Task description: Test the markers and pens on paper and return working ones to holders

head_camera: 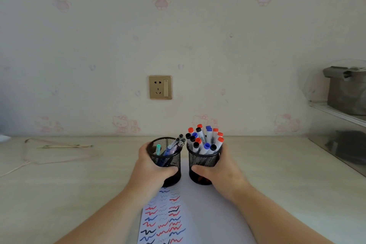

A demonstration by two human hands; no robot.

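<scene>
Left hand [152, 166] wraps the left mesh holder [167, 161], thumb curled across its front; right hand [217, 170] does the same on the right mesh holder [203, 166]. Both cups stand side by side, just apart, at the far end of the paper sheet [208, 214], mid-desk [59, 184].

Handling: wire mesh is stiff and light and gives fingers purchase, so a mid-wall wrap works. The right cup is packed with whiteboard markers [205, 138] sticking high above the rim, probably top-heavy; keep it upright. The left cup holds only a few pens [172, 146] leaning right, likely to rattle.

Hidden: fingers behind both cups, the near end of the sheet and its scribbles [162, 218] cut off at the frame's bottom edge. Can't tell whether the bases touch the sheet.
</scene>
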